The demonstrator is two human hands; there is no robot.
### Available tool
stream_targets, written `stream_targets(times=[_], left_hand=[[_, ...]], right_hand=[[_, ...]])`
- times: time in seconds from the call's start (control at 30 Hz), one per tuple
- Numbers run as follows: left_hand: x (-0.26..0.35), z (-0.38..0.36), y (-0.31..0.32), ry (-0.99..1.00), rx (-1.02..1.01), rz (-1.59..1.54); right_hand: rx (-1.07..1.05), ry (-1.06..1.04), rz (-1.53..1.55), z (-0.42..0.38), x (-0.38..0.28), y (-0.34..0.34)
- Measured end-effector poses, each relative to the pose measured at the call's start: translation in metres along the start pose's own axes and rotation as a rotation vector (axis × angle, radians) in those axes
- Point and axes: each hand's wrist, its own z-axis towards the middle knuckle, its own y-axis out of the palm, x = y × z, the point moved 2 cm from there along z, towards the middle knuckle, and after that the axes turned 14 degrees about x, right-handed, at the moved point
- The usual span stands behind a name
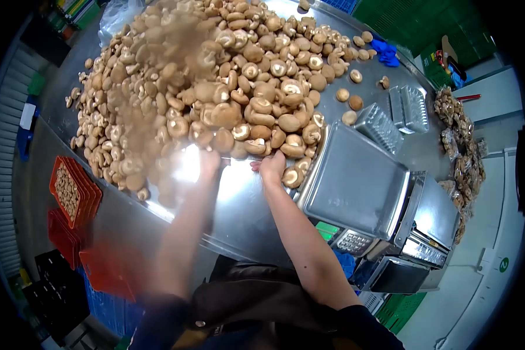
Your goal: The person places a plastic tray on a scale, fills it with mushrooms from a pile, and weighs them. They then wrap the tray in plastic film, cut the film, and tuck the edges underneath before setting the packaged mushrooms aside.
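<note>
A large heap of brown-capped mushrooms (262, 105) with pale stems covers much of the steel table (239, 204). At its near edge is my right hand (272, 168), touching or very close to the front mushrooms. Its fingers point left, partly spread, with nothing visible in them. My left hand (210, 164) is a short way to the left, also against the heap's front edge. A smear over the view blurs it, so its fingers cannot be made out. Bare metal shows between the two hands.
Right of the heap stands a weighing scale (356, 181) with a keypad. Behind it lie clear plastic trays (379, 128), a blue cloth (385, 52) and bagged mushrooms (461, 140). Red crates (90, 195) stand at lower left; a clear plastic bag (118, 17) lies at the back left.
</note>
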Motion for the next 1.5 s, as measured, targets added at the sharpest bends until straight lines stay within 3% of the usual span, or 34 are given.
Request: stream_targets(times=[0.03,0.17,0.3,0.33,0.4,0.5,0.57,0.63,0.7,0.77,0.83,0.9,1.0,1.07,1.1,1.13,1.17,1.23,1.3,1.5], left_hand=[[-0.002,-0.001,0.002,-0.002,-0.005,-0.026],[0.002,-0.031,-0.003,-0.082,0.172,-0.101],[-0.023,-0.037,-0.047,-0.038,0.072,0.006],[-0.008,-0.053,-0.052,-0.128,0.092,0.019],[0.005,-0.071,-0.060,-0.084,0.079,0.022],[0.007,-0.081,-0.075,0.034,0.057,0.089],[0.015,-0.092,-0.077,0.074,0.002,0.067],[0.024,-0.103,-0.070,0.030,-0.023,0.166],[0.041,-0.129,-0.050,0.075,-0.061,0.254],[0.045,-0.147,-0.026,0.082,-0.231,0.218],[0.044,-0.172,0.004,0.053,-0.264,0.141],[0.032,-0.185,0.033,0.173,-0.370,0.225],[0.005,-0.202,0.069,0.267,-0.487,0.369],[-0.007,-0.213,0.089,0.254,-0.562,0.428],[-0.008,-0.218,0.098,0.287,-0.594,0.483],[-0.018,-0.216,0.103,0.482,-0.602,0.468],[-0.028,-0.214,0.107,0.681,-0.590,0.452],[-0.019,-0.222,0.113,0.865,-0.471,0.499],[-0.010,-0.232,0.110,0.567,-0.521,0.512],[-0.009,-0.225,0.109,0.741,-0.625,0.624]], right_hand=[[0.014,-0.072,0.000,0.002,-0.004,0.002],[-0.059,-0.041,0.085,-0.010,0.002,-0.012],[-0.146,-0.017,0.119,-0.039,0.007,-0.030],[-0.156,-0.023,0.095,-0.046,0.006,-0.034],[-0.223,-0.006,0.038,-0.058,0.005,-0.045],[-0.089,-0.684,-0.153,-0.070,0.000,-0.059],[-0.115,-0.474,-0.121,-0.072,0.001,-0.069],[-0.209,-0.154,0.033,-0.093,-0.044,-0.086],[-0.261,-0.156,0.097,-0.089,-0.060,-0.108],[-0.189,-0.216,0.065,-0.079,-0.068,-0.138],[-0.080,-0.326,0.020,-0.071,-0.081,-0.172],[0.052,-0.575,-0.016,-0.045,-0.066,-0.208],[0.249,-0.548,-0.111,-0.034,-0.064,-0.258],[0.383,-0.708,-0.367,-0.031,-0.061,-0.290],[0.445,-0.784,-0.497,-0.029,-0.060,-0.301],[0.474,-0.803,-0.494,-0.027,-0.059,-0.310],[0.494,-0.843,-0.542,-0.025,-0.057,-0.318],[0.529,-0.918,-0.630,-0.022,-0.056,-0.329],[0.471,-0.904,-0.669,-0.022,-0.057,-0.337],[0.357,-0.784,-0.485,-0.026,-0.068,-0.354]])
